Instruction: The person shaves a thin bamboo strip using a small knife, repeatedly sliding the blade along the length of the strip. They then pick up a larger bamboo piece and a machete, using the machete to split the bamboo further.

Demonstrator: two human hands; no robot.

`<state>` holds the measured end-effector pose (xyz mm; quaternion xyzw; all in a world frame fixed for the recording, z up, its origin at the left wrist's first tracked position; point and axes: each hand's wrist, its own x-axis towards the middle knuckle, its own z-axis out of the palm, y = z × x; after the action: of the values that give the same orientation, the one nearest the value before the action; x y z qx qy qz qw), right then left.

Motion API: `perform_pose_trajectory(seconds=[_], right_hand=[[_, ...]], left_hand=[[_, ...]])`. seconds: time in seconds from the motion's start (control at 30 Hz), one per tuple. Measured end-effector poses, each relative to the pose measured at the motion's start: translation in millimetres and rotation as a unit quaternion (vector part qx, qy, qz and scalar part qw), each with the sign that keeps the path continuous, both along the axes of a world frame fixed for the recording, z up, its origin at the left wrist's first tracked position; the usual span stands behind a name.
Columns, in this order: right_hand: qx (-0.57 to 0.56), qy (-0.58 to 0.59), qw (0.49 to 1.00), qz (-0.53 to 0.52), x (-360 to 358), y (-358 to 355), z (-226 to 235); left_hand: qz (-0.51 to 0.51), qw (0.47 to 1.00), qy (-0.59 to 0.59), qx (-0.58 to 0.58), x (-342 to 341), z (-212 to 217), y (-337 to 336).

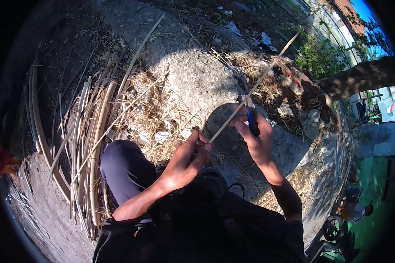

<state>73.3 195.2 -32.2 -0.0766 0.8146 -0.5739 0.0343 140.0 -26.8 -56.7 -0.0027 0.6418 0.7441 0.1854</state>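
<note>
A long, thin bamboo strip [267, 73] runs from my lap up toward the far right. My left hand [186, 162] pinches its near end between thumb and fingers. Farther along, my right hand [259, 136] is closed round a knife with a blue handle [251, 119]. The knife's pale blade end points away from me and lies close to the strip, where the right fingers also meet it. Whether the edge touches the strip I cannot tell.
Many split bamboo strips [98, 149] lie piled at my left, beside my knee [127, 166]. Pale shavings [158, 114] cover the ground around a concrete slab [202, 79]. A tree trunk [360, 79] reaches in at the right. A parked motorcycle [333, 228] and a person [357, 210] are at the lower right.
</note>
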Motion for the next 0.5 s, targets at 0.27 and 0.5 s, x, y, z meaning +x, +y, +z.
perform_pose_trajectory(seconds=[0.27,0.5], right_hand=[[-0.149,-0.07,0.985,-0.056,-30,15,15],[-0.032,0.018,0.997,-0.069,-37,24,31]], left_hand=[[-0.048,0.998,0.025,-0.026,3,13,-1],[-0.105,0.98,0.101,-0.138,8,6,-8]])
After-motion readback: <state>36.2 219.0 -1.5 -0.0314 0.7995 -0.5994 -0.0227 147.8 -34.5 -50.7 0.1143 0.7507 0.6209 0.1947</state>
